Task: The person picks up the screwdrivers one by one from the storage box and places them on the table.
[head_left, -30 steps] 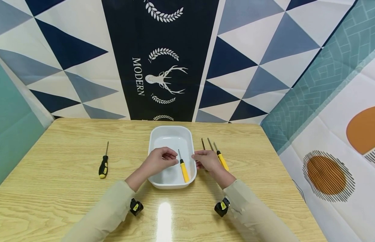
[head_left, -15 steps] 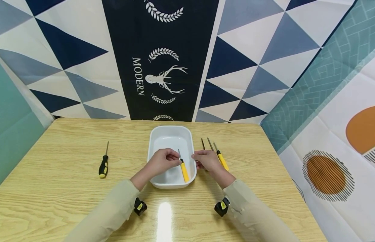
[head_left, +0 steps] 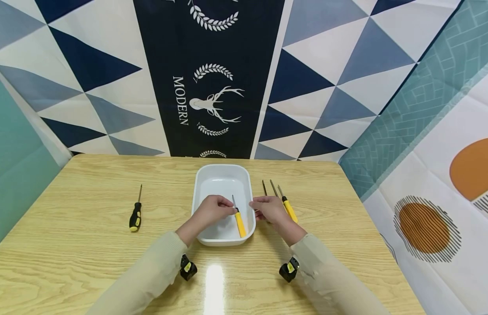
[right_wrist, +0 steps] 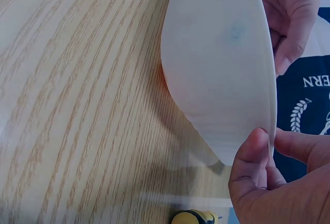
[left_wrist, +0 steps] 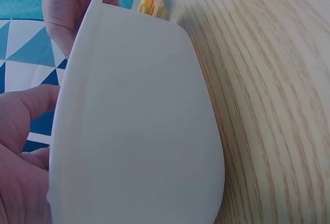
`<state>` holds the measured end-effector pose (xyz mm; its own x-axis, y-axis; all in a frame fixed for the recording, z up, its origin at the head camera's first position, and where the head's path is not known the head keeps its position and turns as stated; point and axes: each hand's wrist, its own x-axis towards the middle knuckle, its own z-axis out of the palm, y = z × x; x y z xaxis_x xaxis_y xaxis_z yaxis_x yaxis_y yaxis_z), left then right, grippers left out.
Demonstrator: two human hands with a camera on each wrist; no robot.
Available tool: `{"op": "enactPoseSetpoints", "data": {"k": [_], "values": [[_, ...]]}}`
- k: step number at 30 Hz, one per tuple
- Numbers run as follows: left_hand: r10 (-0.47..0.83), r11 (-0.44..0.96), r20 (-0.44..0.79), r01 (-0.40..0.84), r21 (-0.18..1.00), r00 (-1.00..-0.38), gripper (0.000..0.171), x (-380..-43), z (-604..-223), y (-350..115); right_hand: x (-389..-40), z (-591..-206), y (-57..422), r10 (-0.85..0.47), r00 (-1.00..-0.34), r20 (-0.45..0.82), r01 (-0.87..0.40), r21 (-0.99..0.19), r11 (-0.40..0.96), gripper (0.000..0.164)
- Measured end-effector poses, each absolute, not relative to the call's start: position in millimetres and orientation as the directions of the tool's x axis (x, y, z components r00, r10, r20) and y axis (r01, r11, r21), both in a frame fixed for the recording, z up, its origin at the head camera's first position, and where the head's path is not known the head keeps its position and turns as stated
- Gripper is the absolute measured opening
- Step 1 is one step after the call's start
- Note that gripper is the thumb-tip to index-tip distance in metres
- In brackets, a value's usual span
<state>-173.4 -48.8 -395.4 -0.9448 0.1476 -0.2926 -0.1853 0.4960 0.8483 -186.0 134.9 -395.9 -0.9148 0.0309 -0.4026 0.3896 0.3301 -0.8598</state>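
Note:
A white plastic tray (head_left: 224,239) stands on the wooden table, with a yellow-handled screwdriver (head_left: 240,224) lying inside it along the right side. My left hand (head_left: 212,212) reaches in over the left rim, its thumb and fingertips right at the dark collar of that screwdriver; I cannot tell whether they pinch it. The tray's wall (left_wrist: 139,110) hides those fingertips in the left wrist view. My right hand (head_left: 273,210) holds the tray's right rim; in the right wrist view thumb and finger pinch the rim (right_wrist: 272,131) from both sides.
To the right of the tray lie another yellow-handled screwdriver (head_left: 290,211) and two more metal shafts (head_left: 273,188), their lower parts behind my right hand. A black and yellow screwdriver (head_left: 135,214) lies far left. Patterned cloth (head_left: 212,87) hangs behind the table (head_left: 90,245).
My left hand has moved a little to the right, its fingertips reaching the screwdriver in the tray. The right hand, tray and screwdrivers have stayed in place.

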Motion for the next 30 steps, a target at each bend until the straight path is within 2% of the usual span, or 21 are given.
{"op": "enactPoseSetpoints", "data": {"k": [6, 30], "values": [[0.124, 0.496, -0.373, -0.268, 0.826, -0.919, 0.023, -175, -397, -47, -186, -395, 134, 0.035, -0.914, -0.404, 0.391, -0.856, 0.338, 0.026], [0.042, 0.465, -0.490, -0.417, 0.781, -0.871, 0.021, -182, -410, -35, -185, -395, 132, 0.043, -0.917, -0.396, 0.389, -0.866, 0.315, 0.027]]}}
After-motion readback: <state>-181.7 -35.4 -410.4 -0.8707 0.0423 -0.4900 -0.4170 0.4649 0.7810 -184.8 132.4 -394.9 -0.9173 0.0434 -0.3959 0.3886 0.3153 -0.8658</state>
